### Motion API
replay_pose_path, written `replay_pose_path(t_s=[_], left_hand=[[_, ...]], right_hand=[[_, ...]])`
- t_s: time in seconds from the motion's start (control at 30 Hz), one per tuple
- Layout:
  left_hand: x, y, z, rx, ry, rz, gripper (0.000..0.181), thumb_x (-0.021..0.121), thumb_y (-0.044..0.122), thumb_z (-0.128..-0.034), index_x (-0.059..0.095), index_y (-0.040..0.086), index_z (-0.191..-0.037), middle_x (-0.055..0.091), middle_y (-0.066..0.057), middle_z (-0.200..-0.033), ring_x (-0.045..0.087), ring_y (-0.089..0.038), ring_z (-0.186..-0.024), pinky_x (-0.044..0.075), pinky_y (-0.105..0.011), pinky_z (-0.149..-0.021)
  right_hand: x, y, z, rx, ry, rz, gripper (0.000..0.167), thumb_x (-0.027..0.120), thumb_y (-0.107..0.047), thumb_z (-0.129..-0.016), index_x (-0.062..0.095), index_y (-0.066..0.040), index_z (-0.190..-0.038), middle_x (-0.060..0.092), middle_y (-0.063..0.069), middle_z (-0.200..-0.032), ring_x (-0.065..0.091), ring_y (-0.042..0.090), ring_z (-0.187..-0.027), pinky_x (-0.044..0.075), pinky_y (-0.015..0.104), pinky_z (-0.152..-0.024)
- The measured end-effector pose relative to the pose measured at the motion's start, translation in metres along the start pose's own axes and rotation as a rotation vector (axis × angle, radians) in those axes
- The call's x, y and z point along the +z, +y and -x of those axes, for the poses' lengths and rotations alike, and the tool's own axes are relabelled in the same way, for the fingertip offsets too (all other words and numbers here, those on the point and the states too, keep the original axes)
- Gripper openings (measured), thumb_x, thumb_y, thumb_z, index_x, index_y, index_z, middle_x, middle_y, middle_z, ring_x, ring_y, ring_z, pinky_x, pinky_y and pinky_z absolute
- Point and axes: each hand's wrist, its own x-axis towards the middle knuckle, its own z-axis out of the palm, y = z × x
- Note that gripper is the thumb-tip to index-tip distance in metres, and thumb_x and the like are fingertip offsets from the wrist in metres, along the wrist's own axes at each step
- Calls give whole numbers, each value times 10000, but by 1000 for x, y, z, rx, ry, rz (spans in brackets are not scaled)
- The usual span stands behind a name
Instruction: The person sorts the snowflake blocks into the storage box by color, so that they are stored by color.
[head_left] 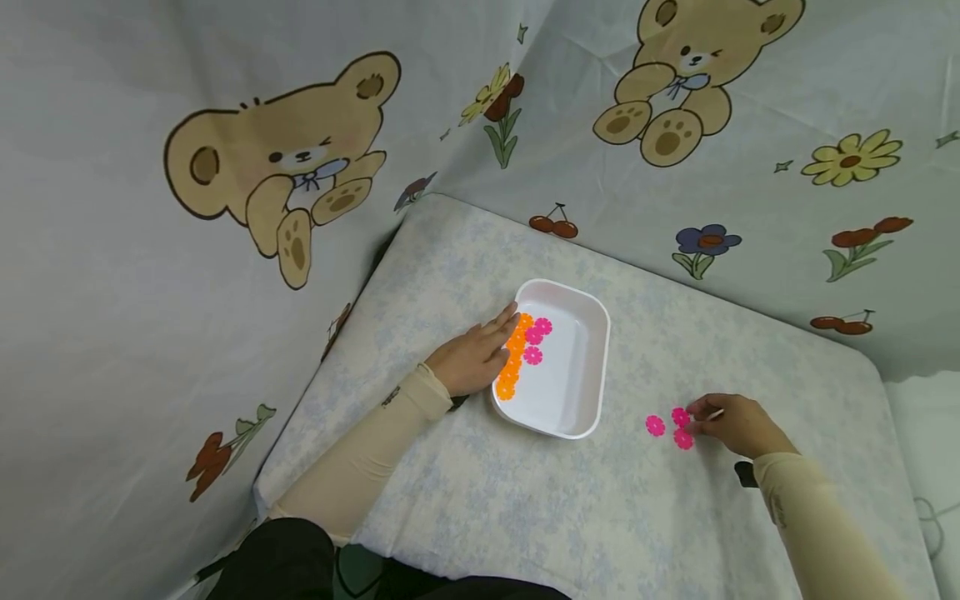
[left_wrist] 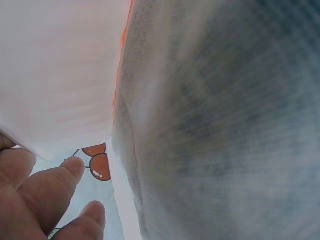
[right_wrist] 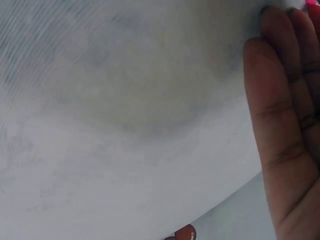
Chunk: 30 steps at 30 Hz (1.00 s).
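A white rectangular tray (head_left: 566,375) holds orange flower-shaped pieces (head_left: 514,354) in a band along its left side, with pink flower-shaped pieces (head_left: 533,336) beside them. My left hand (head_left: 472,354) rests at the tray's left rim, its fingers lying along the edge. In the left wrist view its fingers (left_wrist: 47,187) are close to the pale tray wall. To the right of the tray, my right hand (head_left: 735,423) pinches at a pink flower piece (head_left: 680,416) between thumb and fingers. Two more pink flowers (head_left: 656,426) lie close by. A sliver of pink shows by the fingertips in the right wrist view.
A pale, blue-patterned cloth (head_left: 637,517) covers the table. Hanging fabric with printed bears (head_left: 292,175) and flowers borders its left and far sides. A cable (head_left: 930,525) hangs beyond the right edge.
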Motion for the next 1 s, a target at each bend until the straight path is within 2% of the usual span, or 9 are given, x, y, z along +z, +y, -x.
replay_pose_path(t_s=[0.17, 0.27, 0.57, 0.67, 0.77, 1.0], left_hand=[[-2, 0, 1, 5, 12, 4, 612, 381, 300, -1124, 139, 202, -1678, -15, 134, -1750, 212, -130, -1602, 187, -444, -1340], [-2, 0, 1, 5, 12, 5, 613, 382, 298, -1124, 138, 202, -1679, -15, 134, -1750, 206, -125, -1602, 187, -450, -1340], [0, 0, 0, -2, 8, 1, 614, 376, 305, -1124, 133, 211, -1680, -11, 142, -1751, 194, -114, -1605, 189, -459, -1339], [0, -1, 0, 2, 10, -4, 616, 375, 307, -1124, 126, 214, -1680, -18, 146, -1749, 198, -120, -1604, 190, -456, -1339], [0, -1, 0, 6, 10, -8, 617, 373, 303, -1125, 121, 207, -1680, -23, 145, -1746, 188, -118, -1606, 191, -453, -1340], [0, -1, -1, 9, 5, -11, 610, 357, 293, -1125, 121, 187, -1678, -24, 130, -1750, 174, -120, -1609, 190, -448, -1342]], right_hand=[[3, -10, -3, -10, -11, -12, 434, 815, -366, -902, 698, -66, -1195, 681, 164, -1171, 668, 323, -1040, 590, 432, -779], [4, -15, -4, -9, -17, -15, 416, 799, -362, -919, 690, -66, -1191, 682, 165, -1167, 669, 300, -1014, 589, 418, -754], [0, -14, -6, -57, 39, -15, 169, 746, -244, -948, 722, -114, -1052, 758, 83, -1048, 683, 246, -945, 564, 408, -784], [-4, -18, -6, -66, 44, -25, 223, 736, -261, -964, 745, -115, -1131, 745, 102, -1102, 676, 257, -965, 582, 443, -808], [-9, -27, -5, -95, 52, -22, 300, 730, -306, -973, 764, -135, -1218, 731, 154, -1192, 689, 294, -1024, 594, 531, -865], [-11, -45, -11, -121, 17, -4, 313, 726, -348, -973, 782, -174, -1227, 722, 164, -1219, 669, 309, -1069, 588, 557, -895]])
